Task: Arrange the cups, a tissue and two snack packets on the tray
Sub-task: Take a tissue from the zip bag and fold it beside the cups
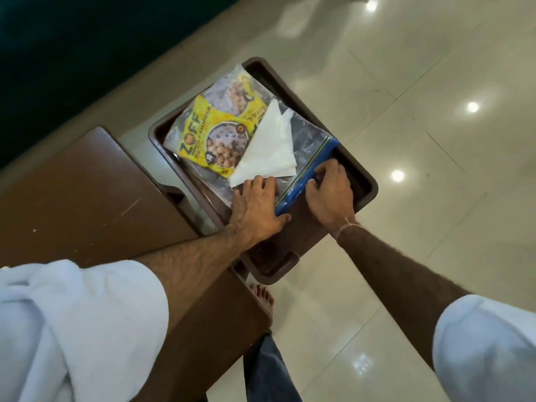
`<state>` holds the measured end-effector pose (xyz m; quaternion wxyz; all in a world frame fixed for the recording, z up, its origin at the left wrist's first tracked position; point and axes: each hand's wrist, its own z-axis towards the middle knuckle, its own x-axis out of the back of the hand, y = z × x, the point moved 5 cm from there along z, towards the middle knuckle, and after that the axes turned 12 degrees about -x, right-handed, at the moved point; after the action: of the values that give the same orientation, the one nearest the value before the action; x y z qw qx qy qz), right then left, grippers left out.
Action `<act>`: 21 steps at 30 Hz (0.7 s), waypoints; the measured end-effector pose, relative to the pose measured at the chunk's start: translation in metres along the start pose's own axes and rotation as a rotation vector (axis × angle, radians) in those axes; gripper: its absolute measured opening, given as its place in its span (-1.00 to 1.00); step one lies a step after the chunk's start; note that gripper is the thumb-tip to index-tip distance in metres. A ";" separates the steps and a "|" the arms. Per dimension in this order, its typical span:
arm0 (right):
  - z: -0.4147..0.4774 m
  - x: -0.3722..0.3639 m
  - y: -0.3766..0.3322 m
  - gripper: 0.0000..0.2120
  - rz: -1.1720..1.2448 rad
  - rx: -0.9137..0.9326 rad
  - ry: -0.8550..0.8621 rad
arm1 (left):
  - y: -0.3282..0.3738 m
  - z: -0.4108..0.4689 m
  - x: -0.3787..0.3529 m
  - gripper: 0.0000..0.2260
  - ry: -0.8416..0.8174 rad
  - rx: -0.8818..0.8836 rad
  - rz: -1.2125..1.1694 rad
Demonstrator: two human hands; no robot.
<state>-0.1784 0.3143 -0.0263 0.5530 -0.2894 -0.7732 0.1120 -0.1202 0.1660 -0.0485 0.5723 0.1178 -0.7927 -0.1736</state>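
Pressing our left hand (255, 207) flat on a clear plastic zip bag with a blue seal strip (307, 172), we pinch that strip with our right hand (329, 191). Both lie in the dark brown plastic tray (367, 184), which overhangs a brown wooden table (87, 192). A yellow snack packet (214, 132) and a folded white tissue (268, 149) rest beside the bag.

Both forearms bare, reaching forward and down, white sleeves pushed up near the elbows. Left hand (255, 210) palm down, fingers (262, 184) spread flat and pressing, thumb stretched out toward the right. Right hand (329, 195) just beside it, knuckles up, fingers curled under in a pinch (a thin thread band circles that wrist). Hands close together, not touching.
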 end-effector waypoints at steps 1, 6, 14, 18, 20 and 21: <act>0.002 0.001 0.005 -0.82 0.074 -0.073 -0.019 | 0.001 0.002 -0.001 -0.45 0.000 0.016 0.005; 0.008 -0.007 0.020 -0.86 0.454 -0.403 -0.096 | -0.005 0.000 0.006 -0.89 0.149 0.044 -0.216; -0.004 -0.009 -0.005 -0.92 0.829 -0.483 -0.038 | -0.028 -0.018 0.024 -0.86 0.431 0.339 -0.693; 0.001 -0.026 -0.024 -0.78 0.825 -0.426 -0.177 | -0.021 -0.030 0.042 -0.89 0.596 0.223 -0.709; 0.010 -0.035 -0.031 -0.60 0.670 -0.379 -0.170 | -0.017 -0.035 0.046 -0.89 0.629 0.165 -0.715; 0.015 -0.038 -0.035 -0.55 0.566 -0.350 -0.154 | -0.017 -0.036 0.047 -0.89 0.637 0.142 -0.713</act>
<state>-0.1951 0.2663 -0.0449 0.3820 -0.5737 -0.7092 0.1483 -0.1010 0.1275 -0.0048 0.6820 0.4683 -0.4983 -0.2594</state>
